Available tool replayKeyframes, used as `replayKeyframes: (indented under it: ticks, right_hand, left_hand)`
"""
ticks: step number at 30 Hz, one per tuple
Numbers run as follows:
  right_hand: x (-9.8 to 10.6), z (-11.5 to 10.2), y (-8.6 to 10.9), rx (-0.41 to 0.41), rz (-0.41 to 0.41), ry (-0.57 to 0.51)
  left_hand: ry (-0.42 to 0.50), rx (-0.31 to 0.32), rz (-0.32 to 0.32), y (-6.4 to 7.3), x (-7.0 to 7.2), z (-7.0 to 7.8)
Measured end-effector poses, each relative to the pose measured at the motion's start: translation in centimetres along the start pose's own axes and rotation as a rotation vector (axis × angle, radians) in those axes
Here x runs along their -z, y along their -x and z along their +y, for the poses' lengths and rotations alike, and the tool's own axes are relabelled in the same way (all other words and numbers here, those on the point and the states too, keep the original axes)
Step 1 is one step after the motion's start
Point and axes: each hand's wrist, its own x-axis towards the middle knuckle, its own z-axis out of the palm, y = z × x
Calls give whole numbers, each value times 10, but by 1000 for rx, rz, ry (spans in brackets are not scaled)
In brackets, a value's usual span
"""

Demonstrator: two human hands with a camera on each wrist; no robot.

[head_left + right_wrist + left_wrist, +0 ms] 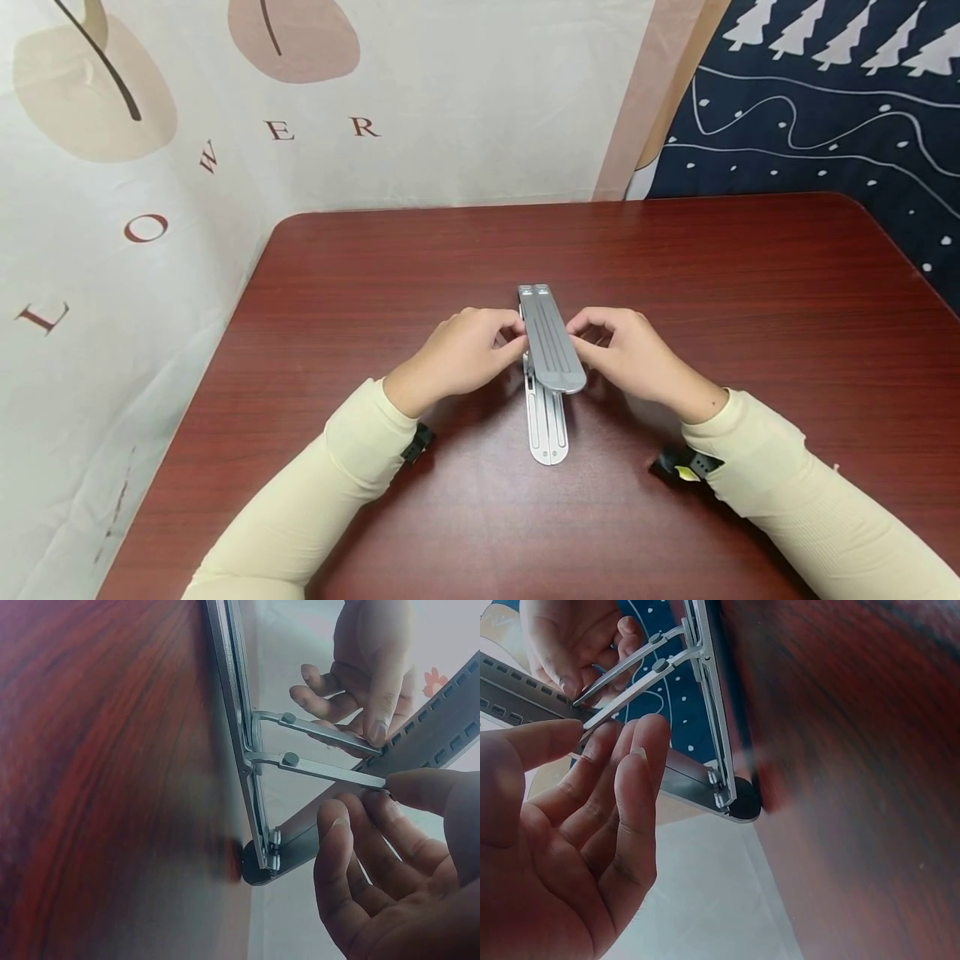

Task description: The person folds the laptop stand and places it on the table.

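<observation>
A silver folding laptop stand (pixel 553 342) stands partly unfolded at mid-table, its slotted upper bars tilted up from the base (pixel 546 425). My left hand (pixel 468 350) is at its left side, and in the left wrist view thumb and finger pinch the upper end of the near support strut (pixel 641 694). On the opposite side my right hand (pixel 630 350) pinches the end of the other support strut (pixel 330 773). Both struts rise from the base to the row of slots (pixel 431 724) under the upper bars. A hinge (pixel 274 851) joins bars and base at the far end.
The stand rests on a dark red wood-grain table (pixel 375 267) with rounded corners. A white lettered curtain (pixel 480 100) hangs behind and to the left, a navy cloth with white trees (pixel 817 117) at the right. Each wrist carries a black strap (pixel 418 442).
</observation>
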Motion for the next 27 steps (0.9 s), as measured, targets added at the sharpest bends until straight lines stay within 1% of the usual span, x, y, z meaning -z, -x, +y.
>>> replayKeyframes:
  ticks: [9, 14, 17, 21, 27]
  right_hand:
    - [-1, 1, 1, -17, -14, -28]
    - [-1, 1, 0, -12, -8, -35]
    - [-2, 1, -1, -10, -10, -43]
    - [-3, 2, -1, -16, -24, -64]
    - [-3, 3, -1, -23, -23, -78]
  left_hand:
    - [17, -7, -1, -1, -2, -1]
    - [25, -8, 1, -1, -1, -1]
    - [56, -4, -9, -1, -2, -2]
    - [128, 0, -30, 0, -2, -3]
    - [226, -12, -51, -2, -3, -4]
